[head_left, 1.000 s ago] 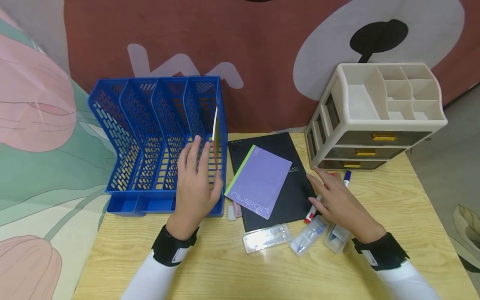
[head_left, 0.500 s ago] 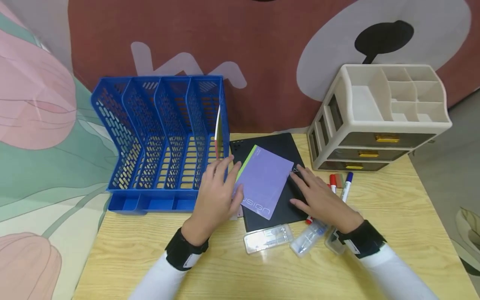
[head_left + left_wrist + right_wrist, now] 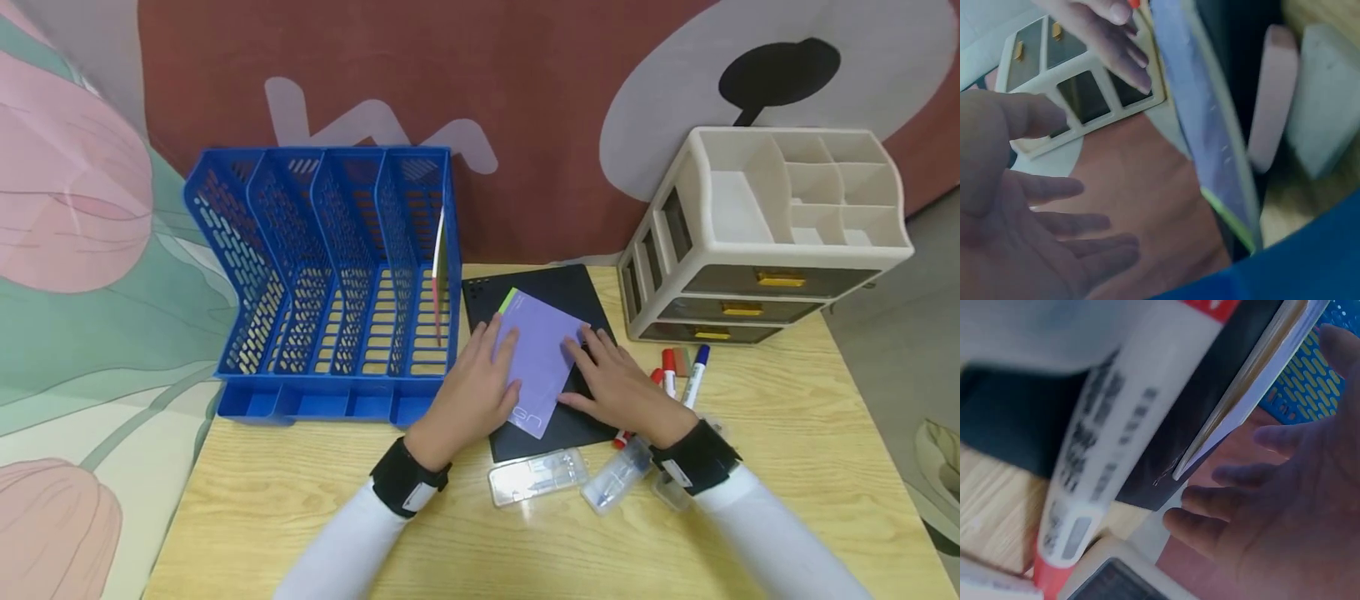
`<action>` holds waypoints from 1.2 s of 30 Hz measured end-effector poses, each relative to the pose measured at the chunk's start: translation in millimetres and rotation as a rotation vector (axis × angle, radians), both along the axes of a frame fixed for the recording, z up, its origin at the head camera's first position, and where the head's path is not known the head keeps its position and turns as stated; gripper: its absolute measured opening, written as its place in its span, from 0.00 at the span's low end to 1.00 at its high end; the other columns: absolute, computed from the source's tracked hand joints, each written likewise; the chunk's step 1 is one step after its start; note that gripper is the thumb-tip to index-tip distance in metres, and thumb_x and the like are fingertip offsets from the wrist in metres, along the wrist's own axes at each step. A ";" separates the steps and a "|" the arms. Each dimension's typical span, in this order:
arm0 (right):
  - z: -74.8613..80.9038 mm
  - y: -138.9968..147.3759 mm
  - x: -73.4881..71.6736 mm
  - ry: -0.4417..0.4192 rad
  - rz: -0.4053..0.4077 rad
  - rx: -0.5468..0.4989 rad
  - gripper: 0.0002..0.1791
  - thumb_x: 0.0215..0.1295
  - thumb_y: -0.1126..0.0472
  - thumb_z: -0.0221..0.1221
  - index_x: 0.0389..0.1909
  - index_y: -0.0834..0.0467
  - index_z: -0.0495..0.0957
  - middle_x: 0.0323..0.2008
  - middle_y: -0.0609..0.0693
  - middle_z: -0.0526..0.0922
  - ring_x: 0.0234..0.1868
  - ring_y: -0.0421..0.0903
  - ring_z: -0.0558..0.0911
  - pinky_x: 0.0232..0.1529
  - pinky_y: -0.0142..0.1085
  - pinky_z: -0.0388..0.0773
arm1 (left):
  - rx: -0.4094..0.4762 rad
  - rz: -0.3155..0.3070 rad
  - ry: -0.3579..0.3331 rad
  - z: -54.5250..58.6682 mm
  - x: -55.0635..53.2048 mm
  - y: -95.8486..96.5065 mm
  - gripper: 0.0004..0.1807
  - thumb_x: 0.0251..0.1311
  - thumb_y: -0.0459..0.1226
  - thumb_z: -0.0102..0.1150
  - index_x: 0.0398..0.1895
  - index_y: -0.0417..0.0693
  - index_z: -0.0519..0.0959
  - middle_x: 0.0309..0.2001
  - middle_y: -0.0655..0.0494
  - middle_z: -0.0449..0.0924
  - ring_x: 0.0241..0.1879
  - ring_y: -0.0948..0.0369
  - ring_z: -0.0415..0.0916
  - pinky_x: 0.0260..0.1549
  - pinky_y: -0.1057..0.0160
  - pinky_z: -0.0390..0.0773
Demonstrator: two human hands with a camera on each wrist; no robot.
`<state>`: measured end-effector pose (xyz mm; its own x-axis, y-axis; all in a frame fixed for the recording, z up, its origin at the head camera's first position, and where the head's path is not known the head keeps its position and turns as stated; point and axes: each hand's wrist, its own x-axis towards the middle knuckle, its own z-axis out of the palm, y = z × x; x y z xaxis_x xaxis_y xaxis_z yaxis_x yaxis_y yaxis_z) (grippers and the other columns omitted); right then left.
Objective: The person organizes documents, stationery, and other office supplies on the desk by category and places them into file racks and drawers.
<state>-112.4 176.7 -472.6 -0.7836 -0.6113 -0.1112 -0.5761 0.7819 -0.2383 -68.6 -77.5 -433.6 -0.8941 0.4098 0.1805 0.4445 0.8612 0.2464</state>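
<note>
A purple notebook [image 3: 542, 350] with a green spine lies on a black folder [image 3: 570, 279] on the table. My left hand [image 3: 474, 385] is over the notebook's left side, covering part of the spine and lettering. In the left wrist view, its fingers [image 3: 1085, 222] are spread and relaxed, seemingly just above the cover [image 3: 1200, 94]. At the right edge of the notebook is my right hand [image 3: 621, 387]. Its fingers [image 3: 1210, 503] are loosely extended in the right wrist view and curl around nothing; whether the fingertips touch the notebook edge [image 3: 1241, 406] I cannot tell.
On the left stands a blue file rack [image 3: 307, 385] with a thin book [image 3: 438, 279] upright in its right slot. A cream drawer organizer [image 3: 806, 250] is at the right. Clear plastic cases [image 3: 538, 477] and several markers [image 3: 695, 379] lie around the folder.
My left hand has moved right from the rack's front to the notebook. My right hand has moved left from the markers to the notebook's right edge. The notebook has stayed put.
</note>
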 end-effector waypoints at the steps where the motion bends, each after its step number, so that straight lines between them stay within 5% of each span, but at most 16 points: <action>1: 0.0 -2.0 -0.5 -0.007 -0.004 0.009 0.51 0.61 0.28 0.50 0.75 0.59 0.54 0.75 0.68 0.50 0.71 0.72 0.50 0.62 0.71 0.59 | -0.012 0.008 -0.030 -2.7 -1.2 1.6 0.39 0.62 0.47 0.57 0.72 0.39 0.59 0.74 0.33 0.52 0.69 0.36 0.54 0.67 0.42 0.62; 15: -2.6 -14.2 0.7 -0.080 -0.013 0.044 0.50 0.61 0.29 0.51 0.74 0.58 0.57 0.75 0.67 0.50 0.70 0.73 0.52 0.62 0.71 0.59 | -0.037 0.229 -0.266 -26.0 -16.7 14.3 0.42 0.61 0.47 0.59 0.72 0.34 0.56 0.70 0.23 0.53 0.59 0.34 0.68 0.54 0.38 0.76; 27: -2.1 -18.2 1.5 -0.112 -0.022 0.023 0.49 0.61 0.31 0.53 0.73 0.61 0.57 0.75 0.68 0.50 0.71 0.70 0.52 0.65 0.67 0.60 | -0.088 0.376 -0.254 -23.6 -24.1 26.7 0.42 0.60 0.48 0.60 0.69 0.29 0.60 0.55 0.32 0.72 0.47 0.44 0.74 0.41 0.46 0.83; 36: -2.0 -18.0 3.9 -0.167 -0.053 -0.034 0.47 0.64 0.33 0.51 0.74 0.61 0.57 0.76 0.66 0.49 0.73 0.67 0.49 0.68 0.63 0.57 | 0.180 0.373 -0.455 -28.9 -33.7 17.4 0.47 0.62 0.47 0.59 0.73 0.29 0.48 0.63 0.26 0.63 0.51 0.40 0.76 0.48 0.42 0.80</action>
<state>-108.5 158.7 -474.7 -0.7869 -0.5755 -0.2227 -0.4846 0.7997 -0.3543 -102.3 -60.1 -462.5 -0.9750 0.0527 -0.2160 -0.0633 0.8655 0.4970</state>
